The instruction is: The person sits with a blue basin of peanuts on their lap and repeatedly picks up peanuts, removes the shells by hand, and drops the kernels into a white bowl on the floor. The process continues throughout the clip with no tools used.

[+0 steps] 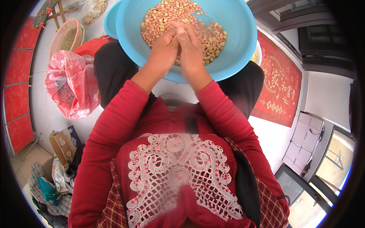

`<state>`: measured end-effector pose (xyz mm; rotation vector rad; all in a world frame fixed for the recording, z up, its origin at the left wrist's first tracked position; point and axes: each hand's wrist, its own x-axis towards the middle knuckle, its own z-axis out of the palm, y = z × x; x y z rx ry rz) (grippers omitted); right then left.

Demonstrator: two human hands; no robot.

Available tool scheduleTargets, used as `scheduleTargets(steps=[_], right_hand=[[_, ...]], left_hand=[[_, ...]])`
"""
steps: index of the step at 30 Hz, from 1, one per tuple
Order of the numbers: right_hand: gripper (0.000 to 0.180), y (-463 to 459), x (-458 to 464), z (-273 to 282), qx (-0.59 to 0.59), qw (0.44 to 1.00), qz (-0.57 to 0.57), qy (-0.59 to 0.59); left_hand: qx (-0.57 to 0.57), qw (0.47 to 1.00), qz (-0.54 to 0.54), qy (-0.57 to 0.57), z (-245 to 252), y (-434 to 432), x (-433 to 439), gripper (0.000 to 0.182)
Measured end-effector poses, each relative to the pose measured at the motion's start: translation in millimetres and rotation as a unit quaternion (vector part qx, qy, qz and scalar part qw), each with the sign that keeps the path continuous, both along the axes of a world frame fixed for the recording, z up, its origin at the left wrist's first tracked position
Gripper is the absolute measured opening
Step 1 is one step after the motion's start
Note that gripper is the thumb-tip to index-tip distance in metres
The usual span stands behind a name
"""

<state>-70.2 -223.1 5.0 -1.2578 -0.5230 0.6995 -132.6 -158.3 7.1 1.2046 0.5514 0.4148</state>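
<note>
A large blue plastic basin [242, 37] rests between my knees, tilted a little. Pinkish-red shelled peanuts [182, 10] spread over its far and left part, and peanuts in tan pods [212, 52] lie to the right. Above them my left hand [164, 48] and my right hand [189, 45] come together, thumbs side by side and fingertips touching. Whatever is between the fingers is hidden, so I cannot tell if they hold a peanut.
A pink plastic bag [72, 85] stands on the floor at left, near a pink basket [76, 31] of small greenish matter. Behind it lies a clear bag [94, 11]. A red mat [276, 82] with writing is at right; cardboard boxes [61, 145] are lower left.
</note>
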Motion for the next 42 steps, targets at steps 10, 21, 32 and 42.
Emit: scheduleTargets(steps=[10, 21, 32, 42], right_hand=[[0.042, -4.1, 0.8, 7.2, -0.002, 0.998, -0.001, 0.069], [0.037, -4.3, 3.8, 8.5, 0.021, 0.988, 0.009, 0.154], [0.034, -11.0, 4.6, 15.6, 0.003, 0.989, -0.007, 0.149], [0.041, -6.9, 0.3, 12.4, -0.002, 0.998, 0.018, 0.058]], left_hand=[[-0.103, 0.993, -0.059, -0.028, -0.3, 12.1, -3.2, 0.024], [-0.193, 0.972, -0.12, -0.066, -0.2, 20.6, -8.5, 0.03], [-0.182, 0.975, -0.119, -0.041, -0.8, 18.8, -7.0, 0.038], [-0.175, 0.977, -0.094, -0.072, -4.1, 15.7, -9.0, 0.031]])
